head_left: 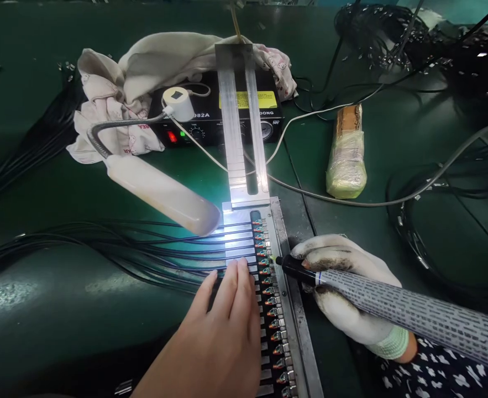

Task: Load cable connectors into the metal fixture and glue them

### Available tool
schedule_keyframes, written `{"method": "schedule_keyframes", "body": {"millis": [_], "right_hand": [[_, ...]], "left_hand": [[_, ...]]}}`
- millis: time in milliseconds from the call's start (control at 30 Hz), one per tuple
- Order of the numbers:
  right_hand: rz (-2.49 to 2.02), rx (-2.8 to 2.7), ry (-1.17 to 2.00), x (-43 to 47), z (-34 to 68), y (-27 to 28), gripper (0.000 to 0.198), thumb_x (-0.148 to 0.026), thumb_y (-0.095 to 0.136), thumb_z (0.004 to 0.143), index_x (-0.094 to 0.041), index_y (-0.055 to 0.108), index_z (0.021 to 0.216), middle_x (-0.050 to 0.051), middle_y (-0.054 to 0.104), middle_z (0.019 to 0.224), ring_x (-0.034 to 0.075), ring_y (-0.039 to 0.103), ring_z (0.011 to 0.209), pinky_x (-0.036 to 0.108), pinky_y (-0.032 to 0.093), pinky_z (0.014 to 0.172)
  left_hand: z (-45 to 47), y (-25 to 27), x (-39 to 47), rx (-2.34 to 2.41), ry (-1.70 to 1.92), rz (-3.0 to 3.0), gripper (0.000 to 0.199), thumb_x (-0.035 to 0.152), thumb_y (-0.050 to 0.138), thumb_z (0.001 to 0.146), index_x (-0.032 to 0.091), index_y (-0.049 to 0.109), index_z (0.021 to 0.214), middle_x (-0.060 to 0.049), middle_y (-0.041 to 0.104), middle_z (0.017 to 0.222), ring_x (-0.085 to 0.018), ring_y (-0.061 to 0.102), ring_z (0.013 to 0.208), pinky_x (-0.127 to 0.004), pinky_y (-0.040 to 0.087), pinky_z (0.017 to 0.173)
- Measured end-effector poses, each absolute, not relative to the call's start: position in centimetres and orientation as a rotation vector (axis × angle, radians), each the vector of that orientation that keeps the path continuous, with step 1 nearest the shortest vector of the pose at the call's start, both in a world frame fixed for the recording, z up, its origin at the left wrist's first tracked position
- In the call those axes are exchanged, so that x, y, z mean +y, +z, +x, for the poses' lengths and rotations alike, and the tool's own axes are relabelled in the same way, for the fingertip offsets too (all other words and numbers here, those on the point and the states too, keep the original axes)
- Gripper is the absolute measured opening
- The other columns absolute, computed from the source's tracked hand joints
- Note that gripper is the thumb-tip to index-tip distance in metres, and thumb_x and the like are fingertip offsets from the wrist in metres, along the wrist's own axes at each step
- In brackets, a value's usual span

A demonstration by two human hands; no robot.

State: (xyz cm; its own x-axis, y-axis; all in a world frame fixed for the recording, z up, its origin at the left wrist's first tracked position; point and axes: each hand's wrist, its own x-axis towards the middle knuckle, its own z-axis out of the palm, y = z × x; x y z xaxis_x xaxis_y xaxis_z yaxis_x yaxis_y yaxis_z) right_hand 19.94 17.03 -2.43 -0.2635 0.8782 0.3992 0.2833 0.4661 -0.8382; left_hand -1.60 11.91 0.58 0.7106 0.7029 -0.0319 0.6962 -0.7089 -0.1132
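Observation:
My bare left hand (227, 326) lies over the metal fixture (285, 287), fingers stretched out and resting on the black cables (152, 251) near their connector ends. In the fixture, a long row of small connectors (272, 301) with green and orange wire ends runs toward me; my hand hides part of the slots beside them. My right hand (347, 287), in a soiled white glove, is closed around a dispensing pen (384, 301) with a black nose and a grey patterned barrel. Its thin tip is close to one connector; whether they touch I cannot tell.
A white lamp (161, 193) on a bent gooseneck lights the fixture from the left. Behind stand a black control box (210, 127), a crumpled cloth (103, 105) and a slotted metal plate (241, 127). To the right are a wrapped block (346, 155), a grey hose (376, 203) and coiled cables (413, 237).

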Motion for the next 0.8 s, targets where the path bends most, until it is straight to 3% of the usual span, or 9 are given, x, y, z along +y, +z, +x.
{"method": "schedule_keyframes", "body": {"millis": [400,800], "right_hand": [[-1.003,-1.8,0.8,17.03,19.97,-2.22,0.018,-0.01,0.063,0.072,-0.015,0.067,0.089,0.007,0.07,0.094,0.017,0.069,0.087,0.026,0.057,0.082],[-1.0,-1.781,0.851,16.99,20.29,-2.92,0.021,-0.012,0.066,0.074,-0.018,0.066,0.095,0.007,0.069,0.1,0.02,0.068,0.092,0.033,0.057,0.084]], "left_hand": [[-1.66,0.53,12.12,-1.136,0.115,-2.829,0.048,0.02,0.028,0.094,0.01,0.062,0.126,-0.014,0.063,0.132,-0.029,0.056,0.123,-0.045,0.041,0.1],[-1.42,0.67,12.13,-1.166,0.101,-2.832,0.048,0.022,0.029,0.094,0.011,0.066,0.122,-0.014,0.064,0.13,-0.03,0.057,0.122,-0.046,0.042,0.099]]}}
